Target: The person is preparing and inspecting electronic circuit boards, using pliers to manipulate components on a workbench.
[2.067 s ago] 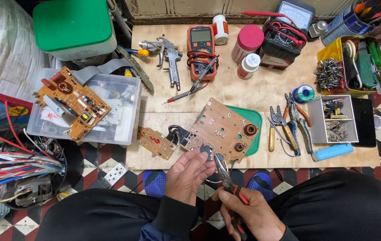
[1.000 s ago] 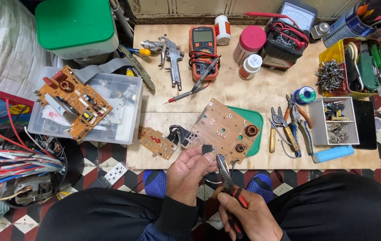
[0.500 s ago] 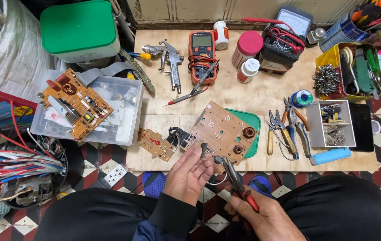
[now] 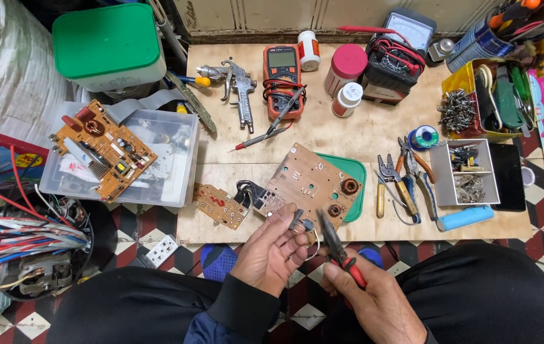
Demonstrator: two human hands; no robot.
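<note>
My left hand [image 4: 270,251] pinches a small dark electronic part [image 4: 298,220] with thin white wire leads, just below the edge of a tan circuit board [image 4: 310,185]. In my right hand [image 4: 374,299] I grip red-handled needle-nose pliers [image 4: 337,246], their jaws pointing up toward the part. The board lies on a green tray [image 4: 354,191] at the front of the low wooden bench [image 4: 348,134]. A smaller brown board [image 4: 221,205] sits to its left, joined by black wires.
Pliers and cutters [image 4: 399,178], a blue cylinder [image 4: 466,218], a grey parts box [image 4: 466,172], a spray gun [image 4: 237,86], a red multimeter [image 4: 282,73] and jars crowd the bench. A clear bin [image 4: 157,172] carrying another board [image 4: 101,148] stands at left, beside a wire bundle [image 4: 23,232].
Both hands have stayed over my lap at the bench's front edge. The pliers' jaws shifted slightly right and closer to the small part in my left fingers.
</note>
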